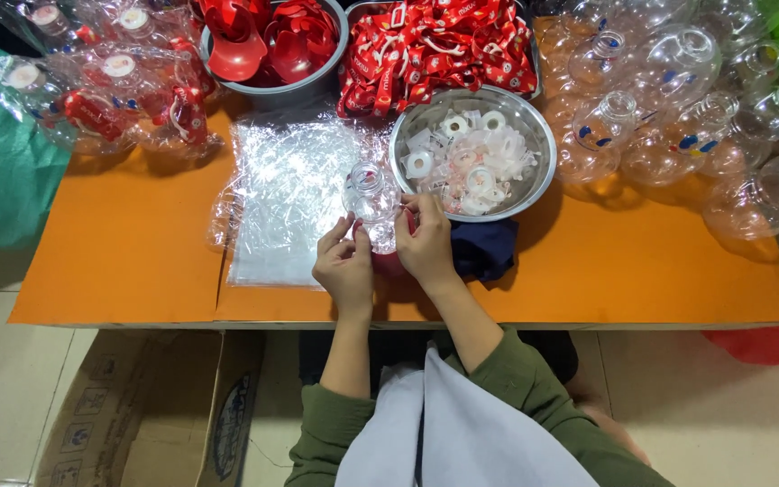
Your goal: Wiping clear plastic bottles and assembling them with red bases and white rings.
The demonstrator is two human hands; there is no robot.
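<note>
Orange table (119, 243), steel bowl (534, 194) of white rings just beyond. Both left hand (346, 268) and right hand (426, 245) grip a clear bottle (373, 198); it looks light, slippery, best held at the body

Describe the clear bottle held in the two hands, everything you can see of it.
The clear bottle looks like thin see-through plastic, rounded in body with a narrower neck pointing away from the person. It lies tilted above the orange table, beside a steel bowl of white rings and a stack of clear bags. The left hand and right hand hold its lower end; something red shows beneath.
</note>
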